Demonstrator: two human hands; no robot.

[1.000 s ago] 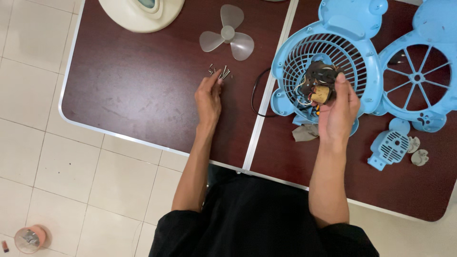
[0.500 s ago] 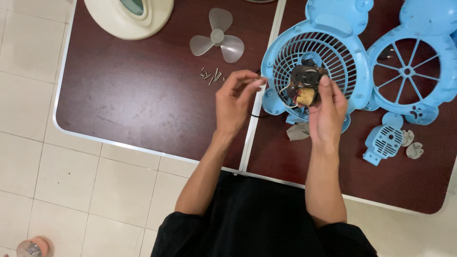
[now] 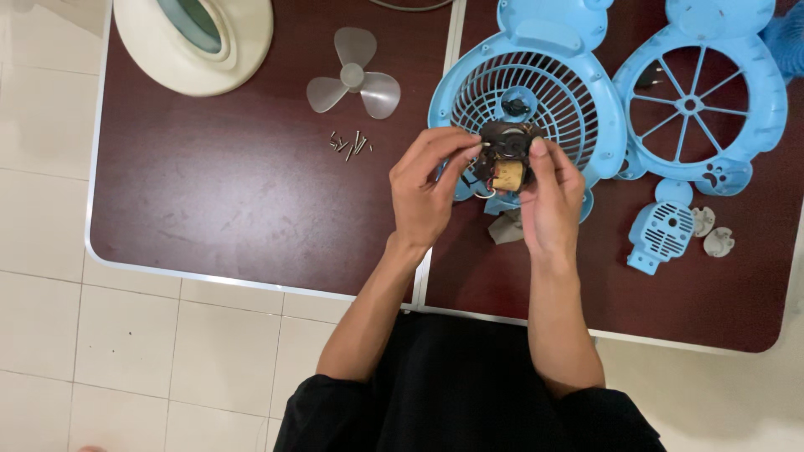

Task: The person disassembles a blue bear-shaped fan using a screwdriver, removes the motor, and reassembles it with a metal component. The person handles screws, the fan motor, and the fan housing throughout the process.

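- The right hand (image 3: 548, 201) grips a small dark fan motor (image 3: 505, 159), thumb up along its right side and fingers wrapped behind, so the part is steadied just above the table.
- The left hand (image 3: 425, 188) comes in from the other side with thumb and forefinger pinched at the motor's left edge; they seem to hold something tiny there, perhaps a screw, but it is too small to tell.
- Both forearms rise from the bottom of the view and angle inward, wrists slightly bent, bringing the hands together over the join between the two table halves.
- The motor sits in front of the blue grille (image 3: 536, 100), which lies flat right behind it, close enough that the part can be lined up with its middle.
- A little pile of screws (image 3: 350, 143) lies to the left of the hands, within easy reach.
- Farther out on the dark table (image 3: 218, 209) are the grey fan blade (image 3: 356, 81), a cream round base (image 3: 197, 38), the second blue grille half (image 3: 699, 105) and a small blue vented cover (image 3: 666, 233).
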